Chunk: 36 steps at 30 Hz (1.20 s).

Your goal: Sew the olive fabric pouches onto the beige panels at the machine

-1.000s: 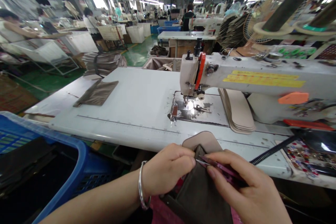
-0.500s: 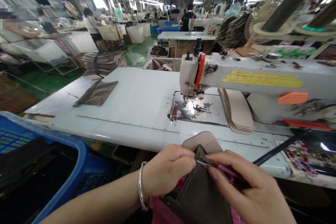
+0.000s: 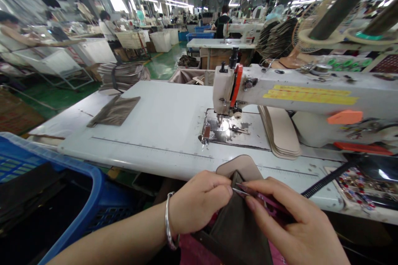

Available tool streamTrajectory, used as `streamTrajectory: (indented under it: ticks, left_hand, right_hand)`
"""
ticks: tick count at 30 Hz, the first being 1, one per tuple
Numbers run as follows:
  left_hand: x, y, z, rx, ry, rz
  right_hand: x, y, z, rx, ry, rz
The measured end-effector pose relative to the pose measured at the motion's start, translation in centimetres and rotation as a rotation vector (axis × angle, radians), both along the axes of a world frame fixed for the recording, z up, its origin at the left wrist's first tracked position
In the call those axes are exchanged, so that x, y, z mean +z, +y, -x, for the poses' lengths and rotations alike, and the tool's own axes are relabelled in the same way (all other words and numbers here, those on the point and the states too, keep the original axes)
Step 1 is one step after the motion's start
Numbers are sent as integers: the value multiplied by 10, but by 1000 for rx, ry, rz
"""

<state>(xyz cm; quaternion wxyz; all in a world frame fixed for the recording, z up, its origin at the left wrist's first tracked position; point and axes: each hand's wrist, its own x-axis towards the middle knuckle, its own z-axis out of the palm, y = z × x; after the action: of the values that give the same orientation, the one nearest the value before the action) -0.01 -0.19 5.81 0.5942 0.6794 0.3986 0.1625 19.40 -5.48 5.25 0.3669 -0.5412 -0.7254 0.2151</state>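
My left hand (image 3: 202, 201), with a silver bangle at the wrist, pinches the upper edge of a dark olive-brown fabric piece (image 3: 238, 232) in front of my lap. Between thumb and fingers of my right hand (image 3: 289, 219) is a pair of thread snips (image 3: 270, 203) with pink handles. The snips' pointed blades reach the fabric close to my left fingertips. Behind the fabric a beige rounded panel (image 3: 244, 163) juts up over the table edge; whether it is joined to the fabric I cannot tell.
A white sewing machine (image 3: 298, 87) stands on the pale table (image 3: 161, 112). Beige panels (image 3: 281, 130) are stacked under its arm. A folded brown fabric piece (image 3: 116, 109) lies at the left. The blue basket (image 3: 96, 186) is beside my left arm. Other people work farther back.
The lower part of the dark fabric has shifted slightly, and the snips' blades have moved a little at its edge. Both hands stay almost in place.
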Motion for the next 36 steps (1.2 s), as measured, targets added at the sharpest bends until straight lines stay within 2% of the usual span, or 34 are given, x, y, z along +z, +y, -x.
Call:
streamTrajectory:
  ticks: [7, 15, 25, 32, 36]
  left_hand:
    - [-1, 1, 1, -8, -28, 28]
    - [0, 1, 1, 11, -34, 55]
    - [0, 0, 2, 7, -35, 39]
    - [-4, 0, 1, 21, -49, 88]
    - [-5, 0, 2, -18, -13, 125]
  right_hand:
    - [-6, 0, -7, 14, 167, 108]
    - [-4, 2, -2, 14, 37, 59]
    - [-4, -1, -2, -1, -11, 17]
    - [-10, 1, -3, 17, 84, 81]
    - [-11, -1, -8, -60, 140, 59]
